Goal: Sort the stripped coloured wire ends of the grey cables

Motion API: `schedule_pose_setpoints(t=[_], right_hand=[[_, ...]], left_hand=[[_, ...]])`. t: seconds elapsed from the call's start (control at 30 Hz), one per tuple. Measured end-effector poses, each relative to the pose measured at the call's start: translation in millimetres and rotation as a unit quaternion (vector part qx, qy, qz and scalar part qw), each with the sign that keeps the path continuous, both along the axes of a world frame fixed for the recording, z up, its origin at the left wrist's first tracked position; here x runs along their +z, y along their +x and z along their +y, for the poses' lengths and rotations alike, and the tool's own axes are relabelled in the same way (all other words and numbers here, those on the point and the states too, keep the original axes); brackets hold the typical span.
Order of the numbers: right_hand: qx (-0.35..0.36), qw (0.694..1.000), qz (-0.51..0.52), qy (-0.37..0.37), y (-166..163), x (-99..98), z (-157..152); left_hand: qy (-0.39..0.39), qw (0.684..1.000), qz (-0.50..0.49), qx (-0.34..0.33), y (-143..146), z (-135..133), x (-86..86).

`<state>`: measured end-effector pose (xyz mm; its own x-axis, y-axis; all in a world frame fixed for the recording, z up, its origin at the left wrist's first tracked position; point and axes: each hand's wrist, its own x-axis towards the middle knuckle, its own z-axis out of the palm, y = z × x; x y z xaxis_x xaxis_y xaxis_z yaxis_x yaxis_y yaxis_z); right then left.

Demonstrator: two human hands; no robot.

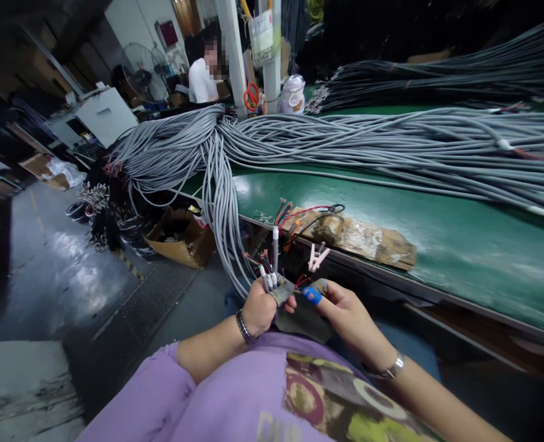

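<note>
My left hand (260, 307) is closed around the stripped ends of several grey cables (269, 279), whose thin coloured wires (260, 258) stick up above my fist. A grey finger cot covers my left thumb. My right hand (345, 310) sits just to the right, with a blue cot on the fingertip, pinching thin coloured wires (302, 282) between it and the left hand. One cable (275, 242) stands upright from my left hand and fans into red, black and orange wires. The cables hang down from a big grey bundle (217, 178) draped over the table edge.
A green table (438, 227) carries long piles of grey cables (392, 141) and a taped cardboard pad (368, 236) with a clip (317, 258) at its edge. A cardboard box (180, 236) lies on the floor. Another person in white (202, 80) sits far back by a fan.
</note>
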<state>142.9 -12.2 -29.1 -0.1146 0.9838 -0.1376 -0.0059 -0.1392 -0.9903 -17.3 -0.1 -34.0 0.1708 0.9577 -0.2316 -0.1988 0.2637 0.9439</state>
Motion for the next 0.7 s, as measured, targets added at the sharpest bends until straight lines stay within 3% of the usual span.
schedule_pose_setpoints(t=[0.2, 0.43, 0.57, 0.7], right_hand=[[0.043, 0.999, 0.021, -0.019, 7.0, 6.6, 8.5], [0.079, 0.994, 0.075, -0.031, -1.3, 17.8, 11.8], [0.000, 0.990, 0.124, -0.063, -6.7, 4.7, 7.8], [-0.100, 0.958, 0.236, -0.127, -1.8, -8.0, 10.9]], left_hand=[[-0.009, 0.999, 0.023, -0.030, 0.3, 0.5, 8.3], [-0.001, 0.991, 0.055, -0.118, -2.8, -0.4, 4.2], [0.002, 0.992, 0.062, -0.110, -1.7, -1.5, 7.9], [-0.005, 0.994, 0.056, -0.094, -0.7, -1.5, 16.1]])
